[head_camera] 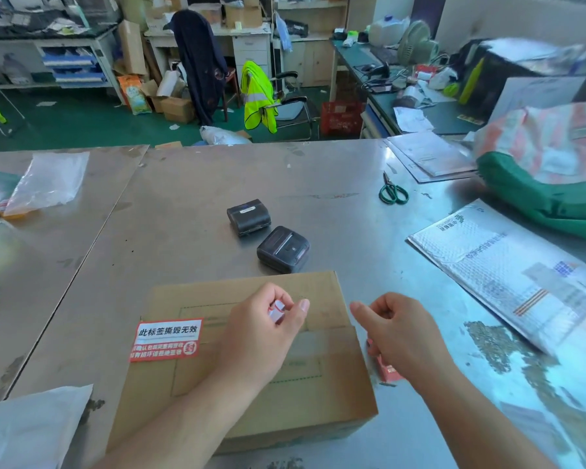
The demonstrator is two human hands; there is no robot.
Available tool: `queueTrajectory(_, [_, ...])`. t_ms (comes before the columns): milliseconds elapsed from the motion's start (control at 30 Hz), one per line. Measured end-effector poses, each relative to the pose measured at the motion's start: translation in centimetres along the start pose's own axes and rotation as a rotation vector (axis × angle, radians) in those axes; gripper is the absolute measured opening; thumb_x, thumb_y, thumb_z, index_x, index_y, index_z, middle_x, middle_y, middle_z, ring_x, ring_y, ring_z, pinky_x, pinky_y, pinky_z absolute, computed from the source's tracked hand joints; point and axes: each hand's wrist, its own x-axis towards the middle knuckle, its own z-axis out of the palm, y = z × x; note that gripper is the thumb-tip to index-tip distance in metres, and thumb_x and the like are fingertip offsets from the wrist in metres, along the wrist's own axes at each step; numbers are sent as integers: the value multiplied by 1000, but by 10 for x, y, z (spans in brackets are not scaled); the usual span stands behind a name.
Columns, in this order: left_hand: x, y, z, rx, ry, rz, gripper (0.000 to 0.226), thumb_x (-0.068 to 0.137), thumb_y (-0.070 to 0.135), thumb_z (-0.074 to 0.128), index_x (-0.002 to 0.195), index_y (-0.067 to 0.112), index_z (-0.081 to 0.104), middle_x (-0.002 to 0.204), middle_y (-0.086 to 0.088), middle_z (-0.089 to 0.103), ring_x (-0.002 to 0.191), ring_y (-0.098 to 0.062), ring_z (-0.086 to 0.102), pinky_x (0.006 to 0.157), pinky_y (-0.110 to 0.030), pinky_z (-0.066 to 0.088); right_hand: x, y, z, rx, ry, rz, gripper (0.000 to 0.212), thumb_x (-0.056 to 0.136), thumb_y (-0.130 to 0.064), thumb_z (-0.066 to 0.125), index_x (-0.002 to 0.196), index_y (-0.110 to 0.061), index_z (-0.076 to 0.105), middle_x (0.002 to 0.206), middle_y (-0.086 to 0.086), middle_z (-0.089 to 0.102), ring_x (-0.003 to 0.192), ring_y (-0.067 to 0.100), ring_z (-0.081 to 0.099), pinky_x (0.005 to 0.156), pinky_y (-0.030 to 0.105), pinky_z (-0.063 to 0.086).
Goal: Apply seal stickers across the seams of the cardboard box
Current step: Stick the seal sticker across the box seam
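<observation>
Cardboard box (318, 394) sits closed on the metal table (183, 214), close to the person, with its flaps meeting in a seam across the top; its contents are hidden. One red-and-white seal sticker (165, 340) already bridges the seam at its left end, so the right end looks due next. The left hand (261, 336) hovers over the lid, fingers curled round a small red-and-white scrap (277, 311), probably a sticker or its backing. The right hand (400, 330) hangs over the box's right edge, fingers curled and thumb out; whether it pinches anything I cannot tell. A red piece (388, 370) lies just beside the box beneath it. Farther right, a green sack (538, 201) seems to hold wrapped parcels.
</observation>
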Motion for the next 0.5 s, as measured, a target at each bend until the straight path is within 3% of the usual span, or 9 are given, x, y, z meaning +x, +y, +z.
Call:
queueTrajectory(100, [-1,-10,11,84,-29,19,32,83,49,65,70,25,49,54,13,51,49,-9,43,51,-29,37,9,18,-6,58,43,56,35,89,-44,67,78,-11,62,52,5,68,41,22,61,44,26,46])
queueTrajectory(267, [-7,-13,15,198,-49,76,32,81,58,58,70,29,48,57,16,54,50,-8,47,46,-26,34,28,58,-8,100,143,161,40,90,-39,66,82,-1,61,69,15,70,38,12,61,52,33,51])
queueTrajectory(367, [-7,-13,15,229,-52,81,31,82,53,62,68,30,46,58,18,55,52,-6,48,45,-25,28,38,82,-6,132,158,243,41,91,-35,67,86,5,60,68,15,69,41,17,62,44,28,48])
queueTrajectory(500, [-8,-12,16,275,-50,85,32,82,52,63,67,29,46,50,11,49,50,-5,47,45,-24,27,54,104,7,57,141,304,36,91,-38,66,82,-4,61,67,13,72,42,15,63,43,24,47])
